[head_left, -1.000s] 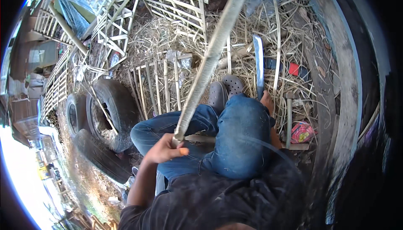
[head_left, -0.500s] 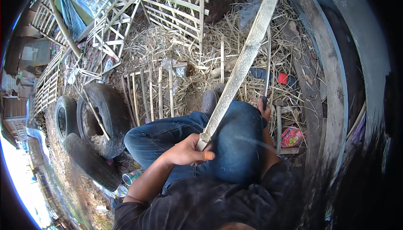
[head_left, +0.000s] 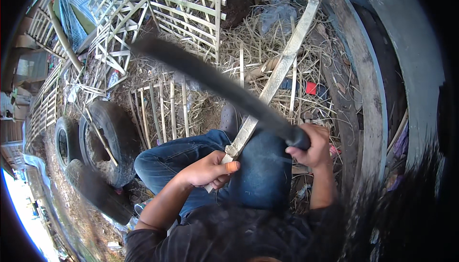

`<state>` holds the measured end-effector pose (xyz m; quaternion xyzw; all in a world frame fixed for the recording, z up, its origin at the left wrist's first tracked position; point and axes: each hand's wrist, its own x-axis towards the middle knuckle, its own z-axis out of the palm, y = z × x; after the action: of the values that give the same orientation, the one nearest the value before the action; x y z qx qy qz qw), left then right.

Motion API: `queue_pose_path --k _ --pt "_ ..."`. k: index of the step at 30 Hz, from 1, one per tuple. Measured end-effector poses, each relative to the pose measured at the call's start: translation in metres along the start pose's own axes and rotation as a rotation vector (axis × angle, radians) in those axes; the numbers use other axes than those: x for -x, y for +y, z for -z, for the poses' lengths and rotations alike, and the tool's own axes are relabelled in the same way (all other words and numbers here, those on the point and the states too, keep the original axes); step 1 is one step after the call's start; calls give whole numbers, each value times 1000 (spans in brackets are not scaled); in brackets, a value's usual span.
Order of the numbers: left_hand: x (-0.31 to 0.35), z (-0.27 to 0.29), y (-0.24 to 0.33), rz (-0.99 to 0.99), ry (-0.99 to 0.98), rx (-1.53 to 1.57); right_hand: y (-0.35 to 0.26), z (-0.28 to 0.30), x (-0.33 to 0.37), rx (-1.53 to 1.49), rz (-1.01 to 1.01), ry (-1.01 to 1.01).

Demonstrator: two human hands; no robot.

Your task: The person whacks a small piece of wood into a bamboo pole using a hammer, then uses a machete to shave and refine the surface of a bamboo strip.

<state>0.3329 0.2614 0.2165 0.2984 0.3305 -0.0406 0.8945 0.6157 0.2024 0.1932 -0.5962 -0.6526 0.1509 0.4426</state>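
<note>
My left hand [head_left: 209, 170] is closed around the lower end of a long split bamboo strip [head_left: 282, 68], its thumb wrapped in an orange band. The strip slants up and away to the right across my thigh, pale inner side showing. In my right hand [head_left: 313, 146] is the dark handle of a machete [head_left: 215, 83]. Its long blade, blurred by motion, points to the far left and passes over the strip. My jeans-covered knee [head_left: 263, 161] lies beneath the strip.
Several old tyres [head_left: 114, 140] lie at the left. Bamboo lattice panels [head_left: 184, 9] stand at the far side. Cut bamboo slats [head_left: 172, 102] rest in front of my legs. Wooden planks [head_left: 356, 56] run along the right. Shavings cover the ground, with a red object [head_left: 311, 88] among them.
My right hand has come up from low beside my right knee, swinging the machete up and over the bamboo strip. The strip's far end has dropped slightly into view; my left hand keeps its grip.
</note>
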Motion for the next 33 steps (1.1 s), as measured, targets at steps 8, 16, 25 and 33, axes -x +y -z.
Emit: queue_pose_path --k 8,16,25,33 --pt "-3 -8 1 -42 49 -86 -15 21 -32 365 224 -268" --pt "3 -8 -4 -45 37 -8 8 33 -38 587 279 -210" --pt "15 2 -24 -14 33 -19 39 93 -44 704 49 -75" --pt "22 8 -5 -15 52 -110 43 97 -31 688 -299 -19"
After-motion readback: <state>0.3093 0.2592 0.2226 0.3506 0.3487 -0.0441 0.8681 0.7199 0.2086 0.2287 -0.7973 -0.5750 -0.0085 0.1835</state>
